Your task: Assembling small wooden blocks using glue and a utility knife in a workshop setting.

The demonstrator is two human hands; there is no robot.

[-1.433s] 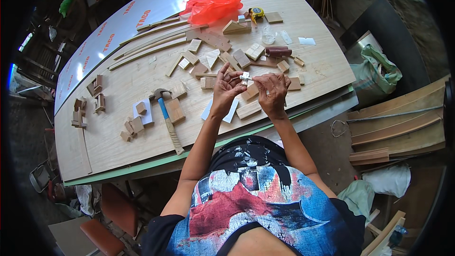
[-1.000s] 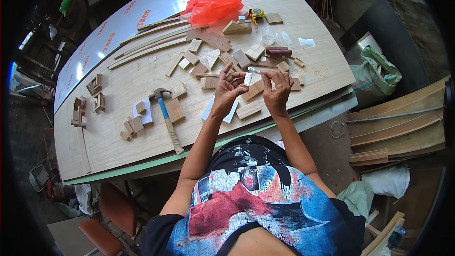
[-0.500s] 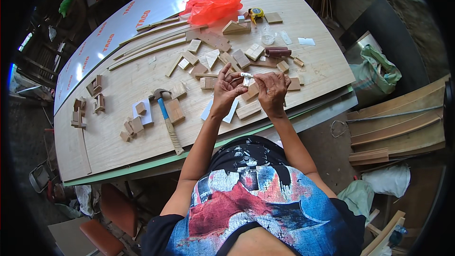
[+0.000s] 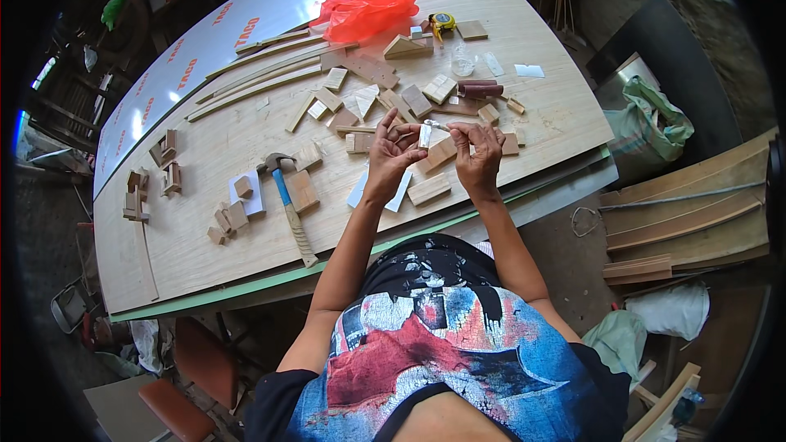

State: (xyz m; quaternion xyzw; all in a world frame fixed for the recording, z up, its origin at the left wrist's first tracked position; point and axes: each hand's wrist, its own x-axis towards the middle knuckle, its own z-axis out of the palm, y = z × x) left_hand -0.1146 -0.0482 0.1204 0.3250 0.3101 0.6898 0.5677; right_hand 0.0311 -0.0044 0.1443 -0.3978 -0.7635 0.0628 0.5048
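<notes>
Above the near edge of the table, my left hand [image 4: 391, 160] pinches a small pale wooden block [image 4: 424, 137] upright between its fingertips. My right hand [image 4: 480, 155] is closed on a thin pale stick [image 4: 436, 125], whose whitish tip meets the top of the block. What coats the tip is too small to make out. Below the hands lie loose wooden blocks [image 4: 430, 189] and a white sheet [image 4: 399, 193], partly covered by my left wrist. A claw hammer [image 4: 292, 219] with a blue and tan handle rests to the left.
Across the table are a red plastic bag [image 4: 368, 10], a yellow tape measure [image 4: 442, 24], dark red cylinders [image 4: 480, 89] and long wooden strips [image 4: 262, 90]. Small joined wooden pieces [image 4: 169, 178] stand at left. A sack [image 4: 655, 123] and curved wooden panels [image 4: 696, 205] flank the right side.
My right hand has shifted slightly right and turned, drawing the stick toward the block's right side. The block now stands more plainly in view in my left hand, which stays in place.
</notes>
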